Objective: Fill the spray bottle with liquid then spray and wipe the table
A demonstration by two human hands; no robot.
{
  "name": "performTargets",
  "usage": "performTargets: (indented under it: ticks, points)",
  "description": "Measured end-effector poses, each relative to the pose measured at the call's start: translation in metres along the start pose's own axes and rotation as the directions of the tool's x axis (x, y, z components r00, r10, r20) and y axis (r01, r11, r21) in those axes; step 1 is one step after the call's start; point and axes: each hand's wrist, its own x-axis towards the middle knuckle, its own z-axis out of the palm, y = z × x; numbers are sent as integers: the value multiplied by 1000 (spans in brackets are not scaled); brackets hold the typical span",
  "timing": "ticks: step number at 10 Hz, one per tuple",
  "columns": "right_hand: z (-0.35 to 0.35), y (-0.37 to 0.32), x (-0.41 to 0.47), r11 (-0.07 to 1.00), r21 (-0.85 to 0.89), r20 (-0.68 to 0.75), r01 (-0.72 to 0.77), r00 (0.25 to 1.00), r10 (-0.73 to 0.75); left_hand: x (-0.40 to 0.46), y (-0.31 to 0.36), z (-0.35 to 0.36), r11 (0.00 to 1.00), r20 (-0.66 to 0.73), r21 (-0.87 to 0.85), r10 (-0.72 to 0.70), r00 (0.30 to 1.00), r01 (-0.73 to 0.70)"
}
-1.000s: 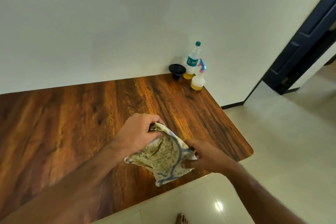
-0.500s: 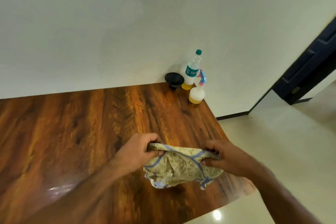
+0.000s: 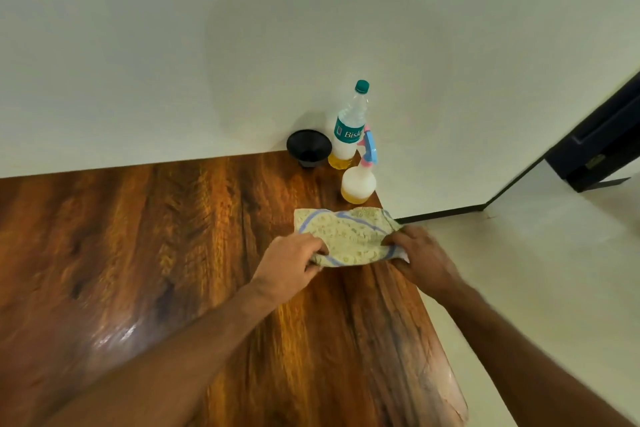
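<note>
Glossy wet streaks showed on the wooden table [image 3: 173, 253]; the spray bottle [image 3: 358, 184] stood part-filled at the corner. Left hand [image 3: 291, 262] and right hand [image 3: 420, 256] pinched the cloth [image 3: 349, 236] flat there: the wiping looked nearly done.

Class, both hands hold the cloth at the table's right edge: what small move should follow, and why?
Probably lay the cloth flat: left hand and right hand grip its near corners, its far edge already resting on the table near the spray bottle.
</note>
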Motion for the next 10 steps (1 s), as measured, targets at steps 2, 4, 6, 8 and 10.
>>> performTargets:
  ticks: [2,4,6,8,10]
  points:
    - [66,12,11,992,-6,217,-128,968,127,13,-8,69,976,323,196,-158,933,97]
    - [116,19,17,975,-11,271,-224,937,218,17,-18,103,955,443,262,-249,861,141]
    - [136,17,8,967,-4,235,-256,939,250,11,-27,113,958,415,256,-229,881,129]
    - [131,9,14,957,-24,263,-288,922,283,0,-33,96,967,478,244,-187,858,75]
    - [112,-33,24,913,-115,211,-390,889,407,-65,-62,57,966,352,211,-215,911,146]
